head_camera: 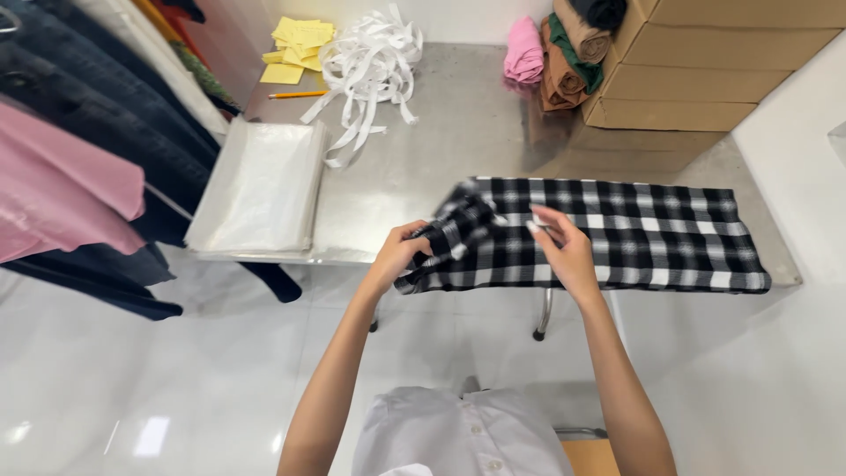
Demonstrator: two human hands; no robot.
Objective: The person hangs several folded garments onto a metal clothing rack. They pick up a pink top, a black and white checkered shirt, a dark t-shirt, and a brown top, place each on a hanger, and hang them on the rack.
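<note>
Hands, left hand (401, 254) and right hand (564, 251), pinch soft checked cloth (634, 236).

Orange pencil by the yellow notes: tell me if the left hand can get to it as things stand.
Probably not without leaning in. The left hand grips the checked cloth at the near edge, while the pencil lies far across the table; nothing blocks the way.

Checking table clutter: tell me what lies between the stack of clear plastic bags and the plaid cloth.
Head view: only bare metal table separates the plastic bags from the plaid cloth.
</note>
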